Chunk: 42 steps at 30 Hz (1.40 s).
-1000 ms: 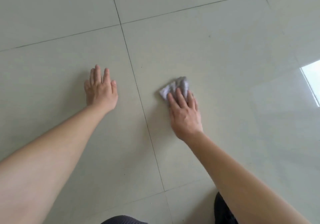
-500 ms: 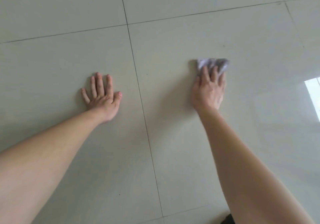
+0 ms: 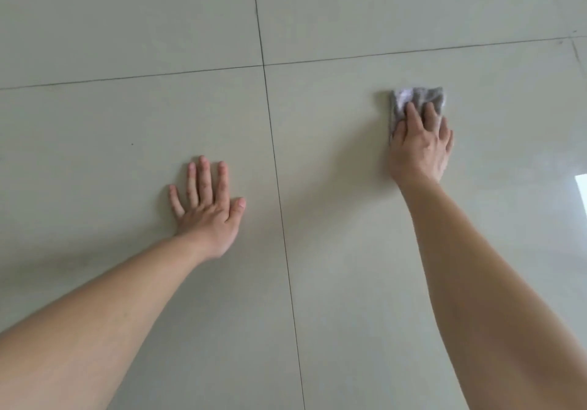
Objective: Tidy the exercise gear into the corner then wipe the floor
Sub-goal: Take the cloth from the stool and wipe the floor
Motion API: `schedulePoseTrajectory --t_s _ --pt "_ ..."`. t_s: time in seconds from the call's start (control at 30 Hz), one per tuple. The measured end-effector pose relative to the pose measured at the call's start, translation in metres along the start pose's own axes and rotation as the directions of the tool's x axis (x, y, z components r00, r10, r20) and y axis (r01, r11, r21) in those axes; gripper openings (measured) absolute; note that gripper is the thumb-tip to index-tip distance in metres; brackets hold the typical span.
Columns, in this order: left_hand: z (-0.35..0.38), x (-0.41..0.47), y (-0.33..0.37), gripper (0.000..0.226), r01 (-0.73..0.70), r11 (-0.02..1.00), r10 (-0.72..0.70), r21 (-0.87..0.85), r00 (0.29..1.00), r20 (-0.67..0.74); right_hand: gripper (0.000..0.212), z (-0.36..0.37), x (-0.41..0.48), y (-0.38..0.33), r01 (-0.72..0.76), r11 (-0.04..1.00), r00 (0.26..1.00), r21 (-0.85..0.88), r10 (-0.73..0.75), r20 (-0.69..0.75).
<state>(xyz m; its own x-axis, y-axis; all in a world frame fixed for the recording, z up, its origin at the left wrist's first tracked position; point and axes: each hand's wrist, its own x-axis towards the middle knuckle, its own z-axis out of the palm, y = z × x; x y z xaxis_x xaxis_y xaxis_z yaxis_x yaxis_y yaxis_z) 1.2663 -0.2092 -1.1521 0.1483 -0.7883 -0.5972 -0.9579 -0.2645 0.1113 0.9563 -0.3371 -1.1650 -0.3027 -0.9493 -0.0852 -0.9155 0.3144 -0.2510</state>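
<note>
Grey, apparently crumpled cloth (image 3: 427,95) under right hand (image 3: 421,150)

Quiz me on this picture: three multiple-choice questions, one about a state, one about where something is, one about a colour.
1. How is the left hand?
A) in a fist
B) flat on the floor, fingers spread
C) gripping a bottle

2. Where is the cloth?
A) under the right hand's fingers
B) under the left hand
C) apart from both hands

3. What colour is the cloth?
A) red
B) grey
C) green

Answers:
1 B, its palm lies on the tile.
2 A, straight fingers press on it.
3 B, it looks grey with a paler patch.
</note>
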Motion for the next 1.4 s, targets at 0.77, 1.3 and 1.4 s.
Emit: schedulePoseTrajectory --t_s 0.77,1.3,1.4 --pt "-0.011 -0.001 -0.002 0.063 0.013 1.0 -0.012 -0.013 0.996 0.089 0.068 0.029 0.042 -0.15 0.224 0.974 0.971 -0.025 -0.221 0.093" --pt "-0.005 0.004 -0.005 0.078 0.049 0.999 -0.048 -0.009 0.998 0.047 0.053 -0.069 0.055 0.123 0.069 0.982 0.977 -0.176 -0.031 0.211" --pt "-0.003 0.009 -0.006 0.084 0.074 0.997 -0.073 -0.035 0.997 0.025 0.053 -0.046 0.029 0.088 0.035 0.995 0.993 -0.095 -0.023 0.12"
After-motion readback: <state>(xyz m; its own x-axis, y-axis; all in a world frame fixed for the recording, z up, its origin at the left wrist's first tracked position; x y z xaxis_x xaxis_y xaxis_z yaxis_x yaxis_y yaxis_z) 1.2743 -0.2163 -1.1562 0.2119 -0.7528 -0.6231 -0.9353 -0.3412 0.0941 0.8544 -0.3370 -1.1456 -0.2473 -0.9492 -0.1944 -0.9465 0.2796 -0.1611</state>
